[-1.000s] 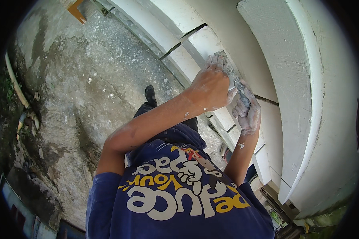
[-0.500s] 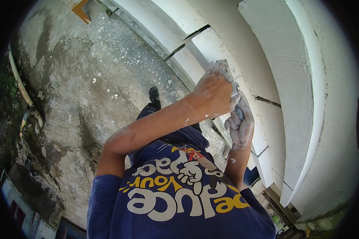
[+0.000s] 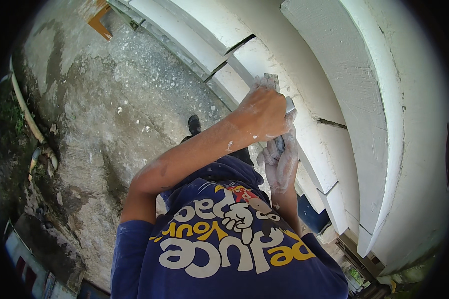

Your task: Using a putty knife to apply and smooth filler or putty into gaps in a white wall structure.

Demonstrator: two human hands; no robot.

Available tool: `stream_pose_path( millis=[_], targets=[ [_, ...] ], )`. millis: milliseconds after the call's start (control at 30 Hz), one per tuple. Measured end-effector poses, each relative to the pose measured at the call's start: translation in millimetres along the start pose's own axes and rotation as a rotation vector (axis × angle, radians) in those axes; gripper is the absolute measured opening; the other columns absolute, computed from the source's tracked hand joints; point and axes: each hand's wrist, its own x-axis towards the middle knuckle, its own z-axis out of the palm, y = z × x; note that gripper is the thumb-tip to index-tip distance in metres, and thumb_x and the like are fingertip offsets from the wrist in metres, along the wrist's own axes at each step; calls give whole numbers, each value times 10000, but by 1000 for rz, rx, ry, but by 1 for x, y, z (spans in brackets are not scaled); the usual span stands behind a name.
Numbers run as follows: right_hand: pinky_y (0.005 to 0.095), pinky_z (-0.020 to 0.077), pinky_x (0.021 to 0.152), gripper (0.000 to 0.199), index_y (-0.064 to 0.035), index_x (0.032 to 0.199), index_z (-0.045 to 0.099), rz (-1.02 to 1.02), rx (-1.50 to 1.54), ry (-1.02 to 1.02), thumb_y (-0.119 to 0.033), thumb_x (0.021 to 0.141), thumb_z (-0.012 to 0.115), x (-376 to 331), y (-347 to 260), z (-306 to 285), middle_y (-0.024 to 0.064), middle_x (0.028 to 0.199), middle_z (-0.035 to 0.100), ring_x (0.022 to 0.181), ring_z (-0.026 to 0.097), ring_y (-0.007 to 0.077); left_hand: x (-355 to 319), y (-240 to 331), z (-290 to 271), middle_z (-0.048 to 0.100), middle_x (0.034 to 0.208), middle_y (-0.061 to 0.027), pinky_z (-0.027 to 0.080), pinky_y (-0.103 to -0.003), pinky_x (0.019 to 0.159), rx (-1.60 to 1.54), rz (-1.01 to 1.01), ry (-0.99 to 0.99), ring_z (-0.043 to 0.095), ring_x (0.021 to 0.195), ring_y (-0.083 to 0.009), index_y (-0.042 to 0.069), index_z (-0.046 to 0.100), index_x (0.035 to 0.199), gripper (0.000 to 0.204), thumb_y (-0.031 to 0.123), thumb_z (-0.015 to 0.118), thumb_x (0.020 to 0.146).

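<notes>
My left hand (image 3: pixel 263 113), dusted white, reaches across in front of me with its fingers wrapped round a flat grey metal scraper (image 3: pixel 271 79). One corner of that plate shows past my fingertips. Just below and to the right, my right hand (image 3: pixel 284 167) is closed round the dark handle (image 3: pixel 280 144) of a putty knife. Its pale metal blade (image 3: pixel 290 104) shows beside my left knuckles, close to the scraper. Whether the two metal parts touch is hidden. White powder or paste coats both hands, thickest on the right one.
White stepped wall ledges (image 3: pixel 304 109) with dark gaps curve past on the right. A stained concrete floor (image 3: pixel 134 114) spreads at left, with an orange angled piece (image 3: pixel 101 22) at the top and a pipe (image 3: pixel 27 112) at the far left. My dark shoe (image 3: pixel 194 123) stands below the ledges.
Both hands have shifted a little to the left, with the scraper and putty knife still in them. The right hand has also come slightly lower, away from the ledge.
</notes>
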Motion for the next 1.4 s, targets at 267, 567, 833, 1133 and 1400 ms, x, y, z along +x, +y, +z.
stream_pose_path(
  millis=[267,567,833,1133,1400],
  targets=[
    [304,435,493,427,-145,1439,486,12,59,-23,-331,1055,506,13,4,-12,-26,651,419,506,385,103,12,-4,-10,669,1022,-374,393,-504,1109,-12,-34,-131,620,1127,-479,-127,712,938,472,320,568,978],
    [271,384,471,514,-100,1471,493,-126,-42,224,-369,1032,490,-14,-19,-85,-59,620,309,474,288,73,-19,-43,44,294,1636,-221,193,-471,1265,-279,262,-56,229,1531,-398,27,450,1506,561,280,522,1011],
    [267,363,468,523,-112,1474,500,-129,4,290,-380,1025,507,-36,-20,-117,-65,611,282,462,258,72,5,-44,60,130,1667,-287,40,-544,1266,169,72,421,61,1564,-430,-122,282,1538,768,289,564,954],
    [252,242,441,427,-132,1424,540,-218,168,453,-348,1058,510,-75,-16,-166,-82,559,220,444,191,72,-14,24,164,277,1642,-215,64,-498,1289,-181,620,-217,166,1561,-347,-17,427,1506,652,330,581,976],
    [260,224,439,411,-145,1421,551,-274,240,431,-347,1067,500,-96,-5,-207,-86,550,209,440,183,70,12,-15,104,366,1608,-187,138,-471,1283,11,508,191,239,1540,-336,27,452,1502,604,319,568,986]
  ],
)
